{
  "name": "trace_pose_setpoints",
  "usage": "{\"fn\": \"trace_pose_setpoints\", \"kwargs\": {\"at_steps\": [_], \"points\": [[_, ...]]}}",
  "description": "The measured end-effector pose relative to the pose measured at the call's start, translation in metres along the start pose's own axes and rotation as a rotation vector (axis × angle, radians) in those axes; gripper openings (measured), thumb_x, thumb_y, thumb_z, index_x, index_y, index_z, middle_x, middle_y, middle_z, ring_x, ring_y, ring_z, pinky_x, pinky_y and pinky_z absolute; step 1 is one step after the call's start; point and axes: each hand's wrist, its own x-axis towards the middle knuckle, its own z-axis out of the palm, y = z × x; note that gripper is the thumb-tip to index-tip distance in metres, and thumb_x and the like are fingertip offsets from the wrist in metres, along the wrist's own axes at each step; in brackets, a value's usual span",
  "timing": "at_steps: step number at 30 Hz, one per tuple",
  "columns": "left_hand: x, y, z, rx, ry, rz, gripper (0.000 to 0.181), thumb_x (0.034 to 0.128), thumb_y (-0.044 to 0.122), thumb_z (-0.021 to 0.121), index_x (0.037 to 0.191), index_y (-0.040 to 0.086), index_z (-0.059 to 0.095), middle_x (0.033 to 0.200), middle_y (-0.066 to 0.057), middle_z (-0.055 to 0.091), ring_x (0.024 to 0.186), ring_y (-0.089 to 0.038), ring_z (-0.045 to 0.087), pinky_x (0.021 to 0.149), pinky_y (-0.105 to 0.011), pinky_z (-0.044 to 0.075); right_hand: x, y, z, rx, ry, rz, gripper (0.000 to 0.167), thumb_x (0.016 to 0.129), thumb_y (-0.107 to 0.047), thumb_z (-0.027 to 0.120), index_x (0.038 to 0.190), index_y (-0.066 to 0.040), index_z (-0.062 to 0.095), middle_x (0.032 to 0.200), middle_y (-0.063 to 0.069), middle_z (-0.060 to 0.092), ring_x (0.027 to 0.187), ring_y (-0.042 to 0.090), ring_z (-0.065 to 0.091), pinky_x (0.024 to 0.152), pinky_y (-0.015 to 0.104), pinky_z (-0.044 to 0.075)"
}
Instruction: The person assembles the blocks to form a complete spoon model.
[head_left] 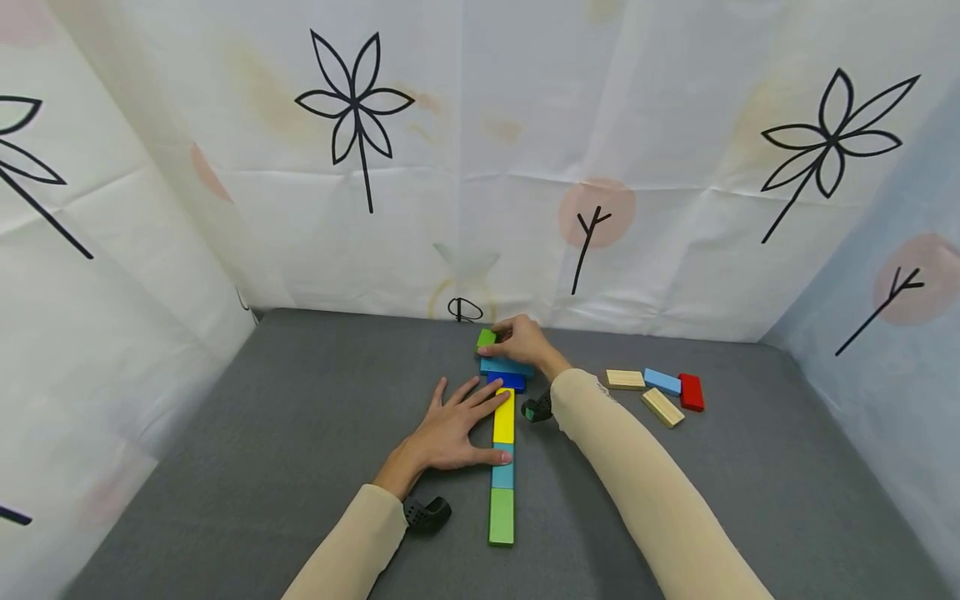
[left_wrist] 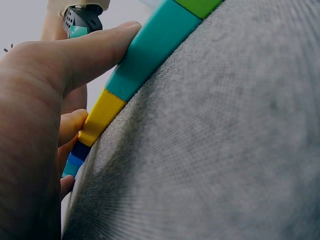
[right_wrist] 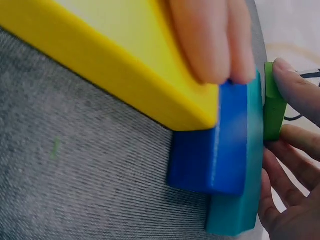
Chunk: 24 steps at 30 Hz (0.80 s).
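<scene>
A row of coloured blocks runs away from me on the grey cloth. Nearest is a light green block (head_left: 502,518), then a teal block (head_left: 503,478), a yellow block (head_left: 504,421), a dark blue block (head_left: 514,382) and a blue-teal block (head_left: 517,367), the last two lying crosswise. My left hand (head_left: 448,433) spreads its fingers over the row's left side, thumb on the teal block, fingertips at the yellow and dark blue ones. At the far end my right hand (head_left: 527,343) pinches a green block (right_wrist: 275,105) between thumb and fingers, beside the blue-teal block.
Off to the right lie two plain wooden blocks, one straight (head_left: 625,380) and one slanted (head_left: 663,408), with a light blue block (head_left: 663,382) and a red block (head_left: 692,392). A white printed cloth wall (head_left: 510,267) stands close behind the far block.
</scene>
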Motion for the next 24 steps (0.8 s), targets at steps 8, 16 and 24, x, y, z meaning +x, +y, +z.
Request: {"fn": "trace_pose_setpoints", "kwargs": {"at_steps": [8,16,24], "points": [[0.0007,-0.0004,0.0007,-0.008,-0.001,-0.001,0.093,0.0865,0.073,0.060,0.162,0.029,0.028,0.169,0.010,0.015,0.155,-0.027,0.011,0.115,-0.069,-0.009,0.0005,-0.0009,0.0058,-0.073,0.011,0.002,0.061,0.090,-0.034,0.080,0.139,-0.004,0.062,0.127,0.015,0.067,0.109,0.030,0.064,0.094,0.042,0.054],[0.0002,-0.0008,-0.0003,-0.012,-0.003,-0.005,0.093,0.0865,0.072,0.061,0.162,0.029,0.028,0.169,0.010,0.015,0.155,-0.027,0.011,0.115,-0.069,-0.009,0.0016,-0.0026,0.0069,-0.100,-0.003,-0.002,0.062,0.091,-0.034,0.078,0.141,-0.003,0.060,0.122,0.015,0.068,0.106,0.028,0.065,0.094,0.041,0.054],[0.0006,-0.0010,-0.0005,-0.004,0.004,-0.001,0.095,0.0854,0.074,0.061,0.162,0.030,0.027,0.169,0.010,0.015,0.155,-0.027,0.011,0.116,-0.068,-0.009,0.0006,0.0021,0.0052,-0.096,-0.006,-0.066,0.050,0.099,-0.027,0.069,0.142,-0.003,0.059,0.126,0.016,0.067,0.109,0.029,0.065,0.092,0.043,0.055]]}}
